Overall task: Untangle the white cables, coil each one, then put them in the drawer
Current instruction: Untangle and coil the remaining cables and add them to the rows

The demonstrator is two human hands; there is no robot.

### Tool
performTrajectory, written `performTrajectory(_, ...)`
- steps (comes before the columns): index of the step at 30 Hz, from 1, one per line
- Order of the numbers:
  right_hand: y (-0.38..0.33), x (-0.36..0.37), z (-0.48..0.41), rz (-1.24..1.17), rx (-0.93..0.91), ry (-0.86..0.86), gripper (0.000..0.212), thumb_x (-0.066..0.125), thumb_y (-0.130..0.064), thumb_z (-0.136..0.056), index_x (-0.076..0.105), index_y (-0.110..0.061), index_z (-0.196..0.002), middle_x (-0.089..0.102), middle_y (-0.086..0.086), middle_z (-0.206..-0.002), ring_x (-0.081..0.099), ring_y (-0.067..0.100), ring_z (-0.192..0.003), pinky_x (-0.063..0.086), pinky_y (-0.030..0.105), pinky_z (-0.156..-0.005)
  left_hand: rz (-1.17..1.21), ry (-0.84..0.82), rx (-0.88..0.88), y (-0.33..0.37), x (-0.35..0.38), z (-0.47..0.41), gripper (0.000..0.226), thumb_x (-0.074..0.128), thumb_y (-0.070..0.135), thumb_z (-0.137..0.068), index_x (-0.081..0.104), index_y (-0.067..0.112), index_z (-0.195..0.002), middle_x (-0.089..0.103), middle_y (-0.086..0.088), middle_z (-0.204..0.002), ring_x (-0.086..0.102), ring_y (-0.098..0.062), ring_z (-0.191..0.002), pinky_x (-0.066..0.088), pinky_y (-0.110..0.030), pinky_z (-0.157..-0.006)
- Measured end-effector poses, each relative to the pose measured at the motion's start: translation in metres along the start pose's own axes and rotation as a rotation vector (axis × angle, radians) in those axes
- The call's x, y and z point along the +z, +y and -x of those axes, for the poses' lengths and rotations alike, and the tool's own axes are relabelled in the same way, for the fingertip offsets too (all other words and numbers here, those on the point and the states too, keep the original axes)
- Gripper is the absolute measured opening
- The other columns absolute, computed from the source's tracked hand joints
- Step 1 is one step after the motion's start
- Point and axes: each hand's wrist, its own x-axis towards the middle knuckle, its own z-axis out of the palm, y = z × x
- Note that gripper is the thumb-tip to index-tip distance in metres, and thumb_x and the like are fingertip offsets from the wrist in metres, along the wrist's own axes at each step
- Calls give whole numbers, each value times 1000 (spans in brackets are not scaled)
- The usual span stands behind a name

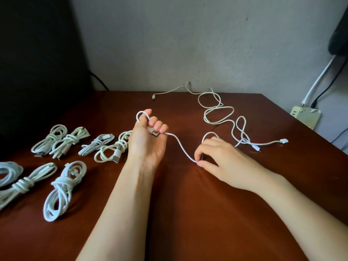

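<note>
My left hand (148, 142) is raised palm up over the table's middle, fingers curled round the plug end of a white cable (179, 146), with one loop of it over the thumb. That cable runs down to my right hand (216, 157), which pinches it between thumb and fingertips just above the tabletop. Beyond my right hand the cable joins loose loops of white cable (218, 112) lying at the back right, with plug ends (284, 141) free. Several coiled and tied white cables (62, 187) lie in rows on the left.
The brown table (188, 213) meets a grey wall at the back. A dark panel (37, 72) stands at the left. Off the table's right edge sits a power strip (305, 114) with a white and a black lead plugged in.
</note>
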Motion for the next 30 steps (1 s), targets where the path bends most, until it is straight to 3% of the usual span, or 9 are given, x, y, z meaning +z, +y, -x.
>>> performTrajectory(4,-1,-2,2,90,-24,72,6,49,-27,-97,54,-25,-95,42,-18,-101,27,-5,-100,23,17,-89,-12,-3,77,-1,-1,1,28,24,12,-104,44,16,-84,33,4,-51,30,-7,-42,31,-20,-49)
performTrajectory(6,-3,-7,3,62,2,137,9,44,-28,-98,53,-25,-99,39,-16,-107,31,-2,-102,22,14,-86,36,11,96,1,-1,1,29,23,12,-104,42,17,-83,33,4,-52,32,-8,-42,34,-22,-54)
performTrajectory(11,-11,-17,1,-79,-72,376,12,41,-27,-98,51,-21,-94,44,-18,-81,44,-3,-77,32,7,-73,47,37,101,-3,0,4,28,23,12,-105,42,17,-84,35,1,-55,39,-11,-43,52,-27,-57)
performTrajectory(13,-14,-17,2,-66,-141,453,21,44,-29,-97,60,-15,-96,45,-16,-78,45,-1,-70,36,11,-68,-2,24,113,-6,2,7,28,23,13,-106,42,16,-85,34,0,-57,39,-11,-44,55,-28,-57)
performTrajectory(16,-15,-16,2,17,-211,541,27,49,-24,-96,69,-8,-91,52,2,-73,48,17,-60,43,29,-58,-101,-2,149,-8,4,9,29,21,14,-106,41,17,-86,32,1,-58,36,-9,-42,54,-25,-56)
performTrajectory(19,-14,-17,2,159,-221,621,26,54,-24,-92,72,-10,-80,53,2,-63,48,20,-55,41,28,-57,-195,-9,194,-9,4,10,29,20,11,-106,41,17,-87,30,2,-58,31,-8,-42,45,-19,-48)
performTrajectory(23,-19,-18,4,262,-198,610,28,56,-29,-89,70,-16,-68,51,-4,-55,45,17,-49,32,26,-53,-319,-19,210,-11,4,9,31,19,7,-105,41,19,-86,30,2,-61,29,-7,-44,36,-18,-44)
performTrajectory(26,-25,-16,5,189,-166,517,36,51,-35,-89,66,-18,-61,50,-6,-51,45,16,-45,24,23,-48,-436,-81,200,-17,4,11,31,20,7,-104,41,22,-88,35,3,-63,29,-7,-46,33,-17,-46)
performTrajectory(30,-24,-13,5,-48,-106,374,36,48,-42,-87,63,-25,-59,53,-7,-52,46,11,-48,38,30,-46,-659,-175,135,-27,5,18,26,27,7,-104,46,22,-94,45,4,-61,29,-8,-49,30,-21,-51)
